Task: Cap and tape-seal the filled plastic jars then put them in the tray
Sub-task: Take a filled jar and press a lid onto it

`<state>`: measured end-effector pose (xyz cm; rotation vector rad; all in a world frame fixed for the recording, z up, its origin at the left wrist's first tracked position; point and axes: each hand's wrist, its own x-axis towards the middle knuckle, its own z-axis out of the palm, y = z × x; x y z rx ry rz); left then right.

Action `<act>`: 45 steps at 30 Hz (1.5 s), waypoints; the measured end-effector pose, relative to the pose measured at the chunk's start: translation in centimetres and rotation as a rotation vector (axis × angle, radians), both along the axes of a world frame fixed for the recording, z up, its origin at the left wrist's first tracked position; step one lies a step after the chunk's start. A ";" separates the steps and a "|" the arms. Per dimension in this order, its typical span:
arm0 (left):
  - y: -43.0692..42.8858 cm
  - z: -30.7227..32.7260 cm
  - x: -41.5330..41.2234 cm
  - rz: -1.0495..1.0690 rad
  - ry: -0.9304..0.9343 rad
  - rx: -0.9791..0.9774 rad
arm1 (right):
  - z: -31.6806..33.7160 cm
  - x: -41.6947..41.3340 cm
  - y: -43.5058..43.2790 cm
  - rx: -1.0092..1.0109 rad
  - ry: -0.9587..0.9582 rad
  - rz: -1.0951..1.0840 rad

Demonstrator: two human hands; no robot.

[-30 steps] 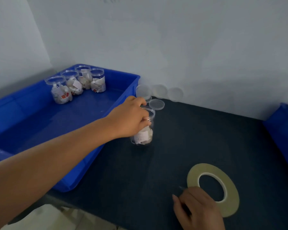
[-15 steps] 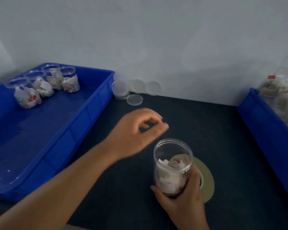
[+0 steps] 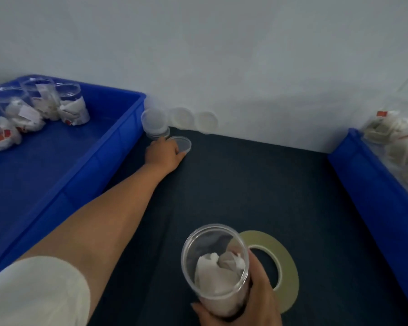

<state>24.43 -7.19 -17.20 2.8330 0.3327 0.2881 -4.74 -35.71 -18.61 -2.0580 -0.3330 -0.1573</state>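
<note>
Fingers of my left hand (image 3: 164, 153) curl onto the flat lid (image 3: 183, 142), at eleven o'clock from the open jar (image 3: 216, 267) that my right hand (image 3: 247, 300) fingers clamp.

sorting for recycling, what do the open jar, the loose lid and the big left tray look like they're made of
The open jar looks like clear glossy plastic: the white packets show through its wall. The loose lid seems thin, slightly frosted translucent plastic: the dark table shows through it. The left tray is probably moulded plastic, opaque blue, with a soft sheen and ribbed walls.
</note>
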 end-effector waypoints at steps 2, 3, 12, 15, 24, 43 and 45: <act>-0.4 -0.7 -0.9 -0.007 -0.053 -0.104 | 0.5 0.3 -0.3 0.001 -0.041 0.046; -0.5 -0.8 -1.6 -0.014 -0.085 -0.171 | 0.7 0.5 -0.6 0.015 -0.068 0.065; -2.1 4.6 -16.8 -0.258 -0.211 -0.660 | 0.6 0.2 -0.9 -0.051 -0.049 0.082; -3.2 6.6 -23.8 -0.451 -0.261 -0.406 | 0.8 -0.1 -0.9 -0.059 -0.061 0.081; -4.7 10.2 -32.3 -0.669 -0.252 0.047 | 1.0 -0.6 -0.7 -0.064 -0.084 0.081; -9.4 13.0 -31.4 -0.624 0.097 -0.126 | 0.4 -0.8 -1.1 0.030 -0.133 0.180; -10.4 13.3 -31.5 -0.590 0.060 -0.023 | 0.4 -0.6 -1.3 0.093 -0.081 0.203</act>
